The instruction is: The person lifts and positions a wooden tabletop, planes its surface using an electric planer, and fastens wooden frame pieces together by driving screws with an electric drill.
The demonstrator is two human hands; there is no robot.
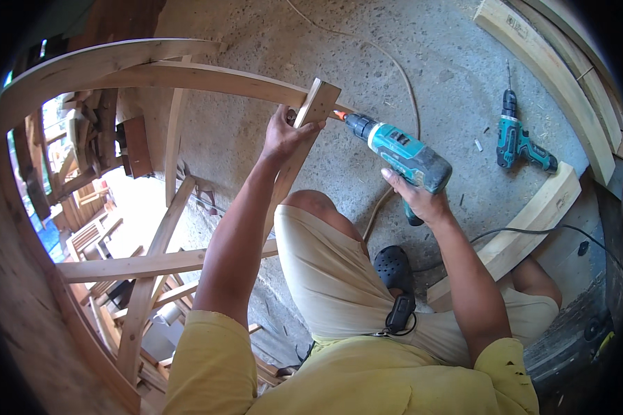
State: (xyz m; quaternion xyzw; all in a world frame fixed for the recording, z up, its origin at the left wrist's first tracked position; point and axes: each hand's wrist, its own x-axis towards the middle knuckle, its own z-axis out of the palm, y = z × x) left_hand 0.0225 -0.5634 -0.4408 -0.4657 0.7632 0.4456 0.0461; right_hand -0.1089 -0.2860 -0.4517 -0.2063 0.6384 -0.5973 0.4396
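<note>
My right hand (426, 200) grips a teal cordless drill (405, 153) by its handle. The drill lies nearly level, and its orange-tipped bit (340, 115) meets the side of a wooden post (316, 104) near the post's end. Around that same post my left hand (289, 135) is closed, just below the joint where a long wooden rail (235, 79) comes in from the left. Post and rail belong to a wooden frame that stands at my left. Whether the bit is on a screw or in a hole is too small to tell.
A second teal drill (509, 138) with a long bit lies on the concrete floor (457, 69) at the right. Thick timber beams (547, 83) curve along the far right, and another beam (533, 221) lies beside my leg. Cables (412, 90) cross the floor. Wood pieces (104, 235) crowd the left.
</note>
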